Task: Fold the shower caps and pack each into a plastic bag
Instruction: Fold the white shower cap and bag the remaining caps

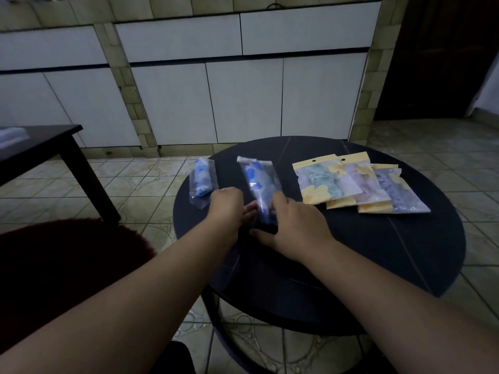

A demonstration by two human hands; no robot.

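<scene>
Pinching the bagged shower cap (259,188) at bench (378,252) centre, left grip (229,205) and right grip (290,222) curl around it; slick plastic may slip toward twelve o'clock.

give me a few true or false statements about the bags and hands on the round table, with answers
1. Three yellow-topped packets overlap on the round table's right side. True.
2. Both hands are on the clear bag with the blue cap. True: left hand and right hand flank its near end.
3. The second clear bag lies among the yellow packets. False: it lies at the table's left edge.
4. The left hand holds a yellow packet. False: it is at the blue cap's bag.
</scene>
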